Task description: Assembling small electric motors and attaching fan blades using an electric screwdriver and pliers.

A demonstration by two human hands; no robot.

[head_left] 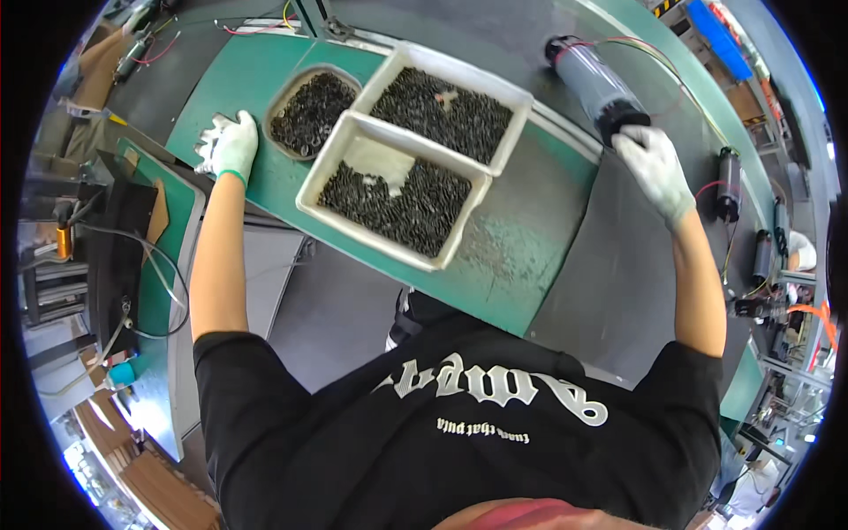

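— Black sleeves and two bare forearms fill the bottom of the view. What's at the far left?

— Left hand (pixel 231 146), gloved white, lies flat with its fingers spread on the green bench top (pixel 521 256), gripping nothing. Just to its right sits a shallow round-cornered dish (pixel 284 95) heaped with small dark rings.

— And moving on?

— Two white rectangular trays. The nearer tray (pixel 329 212) holds small dark parts with a bare white patch; the farther tray (pixel 512 102) touches it corner to side and is fuller. Both lie between the hands, touched by neither.

— Then the right side?

— Right hand (pixel 655 168), also gloved, is closed over the black end cap of a clear cylinder (pixel 590 79) with a black cap at each end. How tightly the fingers clamp I cannot tell, since the glove hides them.

— How does that cylinder lie?

— Its long axis runs up and to the left from the hand, away from the body, on the grey belt (pixel 609 283). Coloured wires leave its far end. Only the right hand reaches it; the left is well apart, past both trays.

— Anything further right?

— More black-capped cylinders (pixel 728 184) along the belt's edge.
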